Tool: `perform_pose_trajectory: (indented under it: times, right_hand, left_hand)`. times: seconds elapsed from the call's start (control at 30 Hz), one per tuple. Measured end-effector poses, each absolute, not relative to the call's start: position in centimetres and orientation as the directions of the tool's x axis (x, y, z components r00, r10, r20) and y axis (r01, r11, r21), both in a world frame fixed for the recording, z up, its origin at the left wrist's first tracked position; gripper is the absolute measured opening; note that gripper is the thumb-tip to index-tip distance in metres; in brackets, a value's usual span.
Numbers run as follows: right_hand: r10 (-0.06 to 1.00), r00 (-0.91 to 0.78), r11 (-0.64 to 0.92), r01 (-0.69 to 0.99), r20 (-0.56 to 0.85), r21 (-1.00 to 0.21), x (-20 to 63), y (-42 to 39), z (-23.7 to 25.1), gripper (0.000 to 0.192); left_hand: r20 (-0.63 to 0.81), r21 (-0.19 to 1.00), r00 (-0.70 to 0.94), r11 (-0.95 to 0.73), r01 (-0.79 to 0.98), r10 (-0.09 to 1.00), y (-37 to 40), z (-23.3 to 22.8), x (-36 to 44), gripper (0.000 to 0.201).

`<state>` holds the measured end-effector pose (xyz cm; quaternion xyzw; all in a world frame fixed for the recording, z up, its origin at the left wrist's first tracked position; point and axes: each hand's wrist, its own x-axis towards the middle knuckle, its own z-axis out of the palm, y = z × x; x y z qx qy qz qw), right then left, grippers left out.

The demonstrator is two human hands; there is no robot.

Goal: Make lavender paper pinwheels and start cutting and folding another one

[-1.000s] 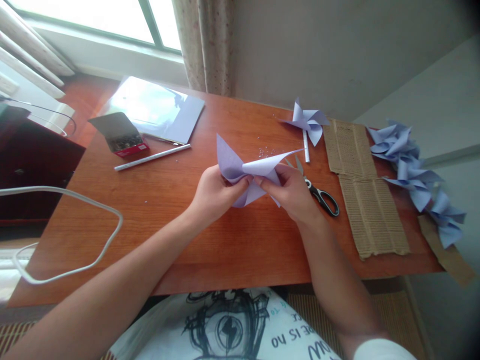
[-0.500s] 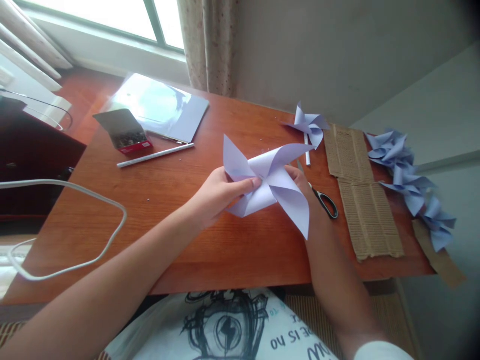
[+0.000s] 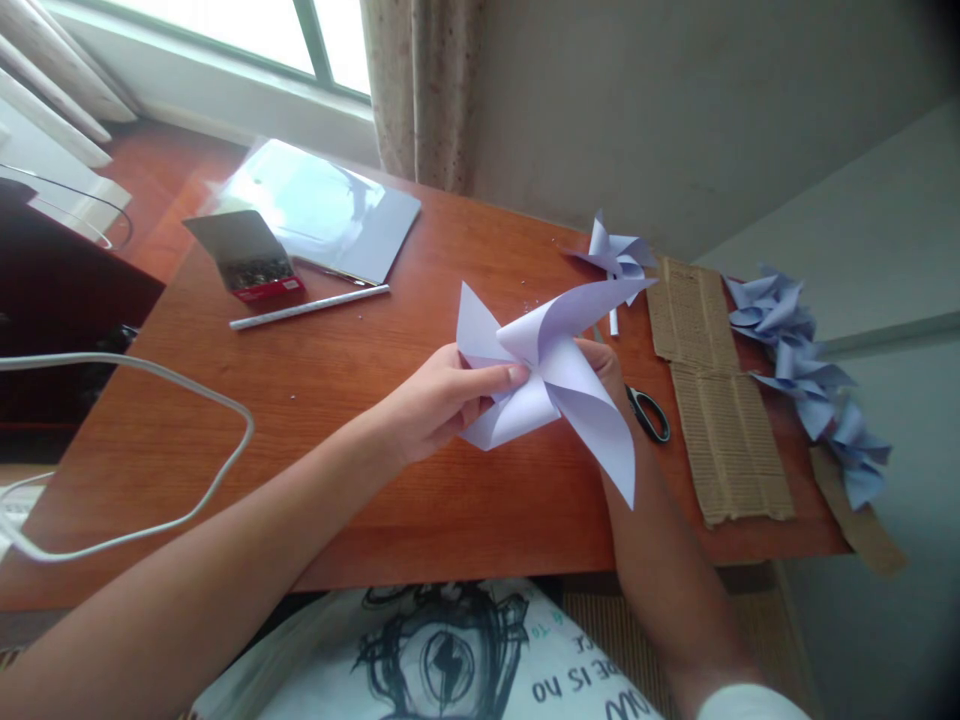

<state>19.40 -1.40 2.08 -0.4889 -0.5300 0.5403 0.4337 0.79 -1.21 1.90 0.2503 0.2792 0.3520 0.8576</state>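
Observation:
A pale lilac paper pinwheel (image 3: pixel 555 345) with curved blades is held above the table, its middle facing me. My left hand (image 3: pixel 465 390) grips it from the left, thumb pressed on the front close to the centre and fingers behind the paper. On the far side, my right hand (image 3: pixel 602 362) is closed at the pinwheel's back; the blades hide most of its fingers. Black-handled scissors (image 3: pixel 649 414) lie beside my right wrist, their blades partly covered. Just beyond, another pinwheel (image 3: pixel 619 255) rests on the table with a white paper stick (image 3: pixel 613 318) under it.
At the left stand an open red box (image 3: pixel 266 285) of small dark pieces and a rolled paper stick (image 3: pixel 311 307). Behind them lies a glossy plastic-covered sheet pack (image 3: pixel 322 215). Corrugated cardboard (image 3: pixel 727 440) and several pinwheels (image 3: pixel 806 375) occupy the right. A white cable (image 3: pixel 187 378) loops at the left.
The held pinwheel has shifted slightly right, and its blades have turned and tilted a little. Both hands keep their places on it. The view has moved slightly.

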Motion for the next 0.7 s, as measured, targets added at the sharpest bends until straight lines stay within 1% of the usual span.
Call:
perform_pose_trajectory:
  times: [0.13, 0.2, 0.37, 0.53, 0.6, 0.7]
  right_hand:
    - [0.990, -0.131, 0.037, -0.077, 0.047, -0.996, 19.1, -1.5, 2.6, 0.025]
    - [0.990, -0.123, 0.055, -0.079, 0.065, -0.995, 18.9, -1.6, 2.7, 0.026]
    - [0.997, -0.079, 0.015, -0.031, 0.018, -0.999, 18.5, -1.6, 3.2, 0.036]
    - [0.996, -0.069, 0.049, -0.032, 0.051, -0.998, 18.6, -1.6, 3.3, 0.037]
    - [0.994, -0.080, 0.071, -0.018, 0.072, -0.997, 18.8, -1.7, 3.0, 0.034]
    - [0.990, -0.092, 0.105, -0.032, 0.108, -0.994, 19.3, -1.6, 2.1, 0.023]
  left_hand:
    - [-0.319, 0.614, 0.608, 0.647, -0.451, 0.727, -1.3, 1.8, 0.7, 0.021]
    - [-0.322, 0.614, 0.603, 0.646, -0.454, 0.729, -1.3, 1.8, 0.7, 0.021]
    - [-0.318, 0.620, 0.591, 0.635, -0.462, 0.741, -1.2, 1.8, 0.7, 0.021]
    - [-0.324, 0.641, 0.554, 0.608, -0.468, 0.767, -1.2, 1.9, 0.7, 0.023]
    - [-0.305, 0.642, 0.544, 0.591, -0.489, 0.781, -1.2, 1.9, 0.8, 0.023]
    - [-0.270, 0.660, 0.497, 0.534, -0.528, 0.825, -1.1, 1.9, 0.9, 0.025]
